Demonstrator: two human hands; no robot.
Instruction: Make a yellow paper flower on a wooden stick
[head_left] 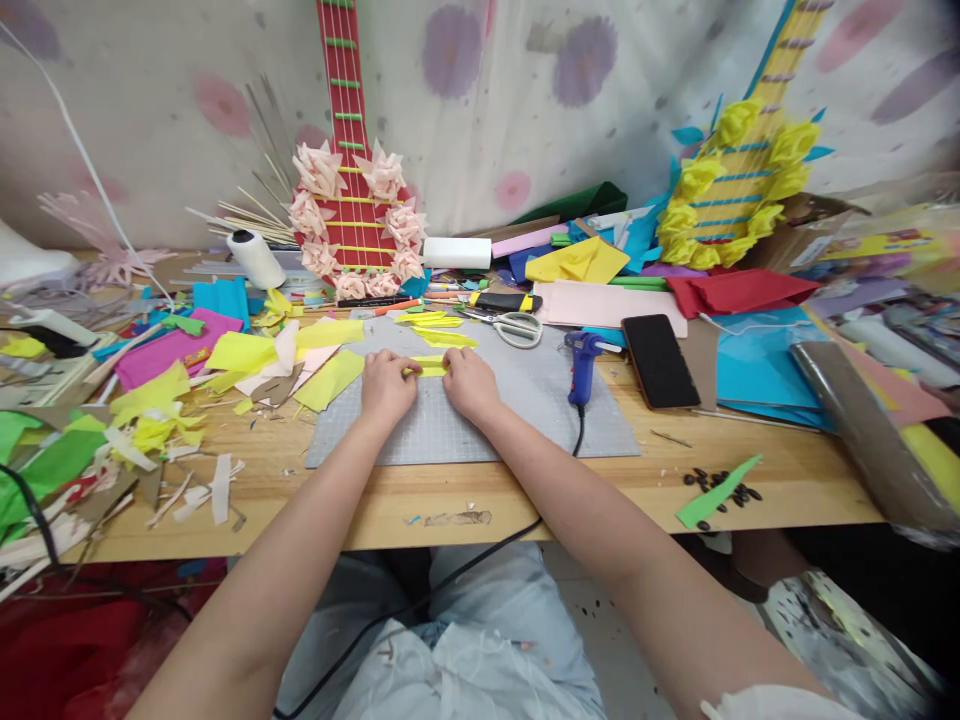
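A yellow paper strip (429,367) stretches between my two hands, low over the grey cutting mat (480,430). My left hand (388,384) is closed on its left end, and my right hand (471,380) is closed on its right end. Just beyond the hands lie several more cut yellow paper pieces (435,322). Scissors (517,328) with pale handles rest at the mat's far edge. Toward the mat's right side stands a blue hot glue gun (583,365), its black cord running down over the table edge.
Paper scraps (157,410) heap up on the left. A phone (660,362) lies right of the mat, near blue paper sheets (769,365). At the back stand a red paper guitar (356,210) with pink flowers and a yellow one (731,195). Dark seeds (720,490) lie near the front right.
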